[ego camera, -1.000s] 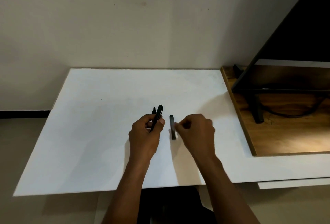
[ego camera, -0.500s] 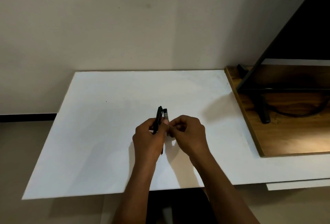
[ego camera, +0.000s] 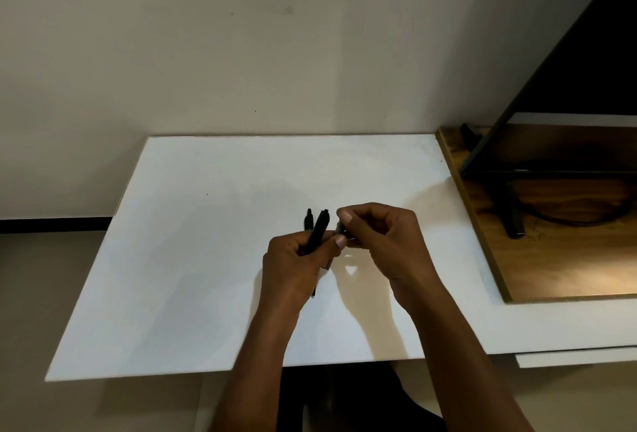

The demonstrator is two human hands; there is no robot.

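Pens (ego camera: 319, 229) stand bunched in the left hand (ego camera: 296, 268), fingers curled round them; the right hand (ego camera: 382, 242) pinches a dark piece (ego camera: 339, 229) beside them, seemingly not yet added.

No readable text, label, brand, number or sign in view. Black pens (ego camera: 316, 232) gripped in left hand (ego camera: 297, 268): any print is too dark and small to read. Small dark piece (ego camera: 339, 229) pinched by right hand (ego camera: 382, 242): same. White board (ego camera: 206, 259): only specks.
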